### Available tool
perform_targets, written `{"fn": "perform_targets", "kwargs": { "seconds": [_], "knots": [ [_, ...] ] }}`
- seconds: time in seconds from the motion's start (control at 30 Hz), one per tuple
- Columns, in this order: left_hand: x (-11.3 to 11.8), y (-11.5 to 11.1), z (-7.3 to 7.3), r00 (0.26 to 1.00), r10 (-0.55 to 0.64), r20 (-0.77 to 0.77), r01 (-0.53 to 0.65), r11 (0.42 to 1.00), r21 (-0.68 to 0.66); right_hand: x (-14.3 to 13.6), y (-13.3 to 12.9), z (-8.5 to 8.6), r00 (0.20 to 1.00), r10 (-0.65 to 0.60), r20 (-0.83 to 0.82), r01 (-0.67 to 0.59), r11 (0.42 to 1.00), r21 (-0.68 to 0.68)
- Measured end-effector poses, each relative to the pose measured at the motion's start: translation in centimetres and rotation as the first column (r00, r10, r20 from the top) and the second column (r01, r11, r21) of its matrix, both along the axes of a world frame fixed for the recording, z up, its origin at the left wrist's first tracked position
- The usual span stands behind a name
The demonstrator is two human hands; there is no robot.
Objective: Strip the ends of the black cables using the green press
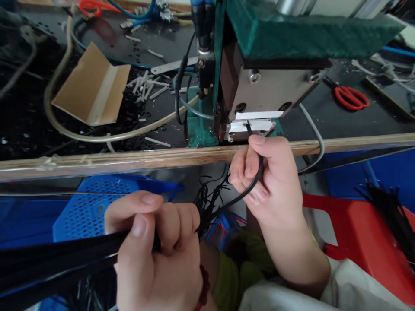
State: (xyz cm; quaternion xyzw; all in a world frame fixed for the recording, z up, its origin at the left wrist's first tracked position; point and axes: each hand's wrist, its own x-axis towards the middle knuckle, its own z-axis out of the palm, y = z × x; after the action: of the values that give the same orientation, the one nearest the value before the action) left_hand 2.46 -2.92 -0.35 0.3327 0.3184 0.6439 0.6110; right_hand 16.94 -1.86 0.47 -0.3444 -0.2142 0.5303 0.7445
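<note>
My right hand (269,172) pinches one black cable (256,181) close to its end, between thumb and fingers. That end, with small coloured wires showing, lies at the white-faced slot (253,125) of a green and steel press machine (269,86). From the hand the cable curves down and left toward the bundle. My left hand (162,242) is closed around a bundle of black cables (65,259), whose long part runs off to the left and whose loose ends fan out beyond the fingers.
Red-handled scissors (352,98) lie right of the machine. Folded cardboard (92,86), white sleeve scraps (147,84) and a looping hose (129,137) are on the left. Below the wooden bench edge (155,160) stand a blue perforated stool (94,211) and a red stool (363,242) bearing more cables.
</note>
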Motion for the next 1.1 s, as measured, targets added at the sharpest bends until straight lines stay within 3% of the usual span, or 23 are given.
{"fn": "perform_targets", "kwargs": {
  "seconds": [0.43,0.7,1.1],
  "knots": [
    [0.24,0.17,-0.02,1.000,-0.018,0.016,0.018,1.000,0.007,0.02,0.07,-0.04,0.999,0.042,-0.009,-0.043,0.999,-0.009],
    [0.34,0.18,-0.02,1.000,-0.019,0.019,0.019,1.000,-0.001,0.21,0.05,0.30,0.993,0.031,0.116,-0.017,0.993,-0.113],
    [0.39,0.36,-0.24,0.997,-0.011,0.075,0.011,1.000,0.011,0.08,-0.13,0.32,0.995,0.000,0.103,0.010,0.996,-0.090]
  ]
}}
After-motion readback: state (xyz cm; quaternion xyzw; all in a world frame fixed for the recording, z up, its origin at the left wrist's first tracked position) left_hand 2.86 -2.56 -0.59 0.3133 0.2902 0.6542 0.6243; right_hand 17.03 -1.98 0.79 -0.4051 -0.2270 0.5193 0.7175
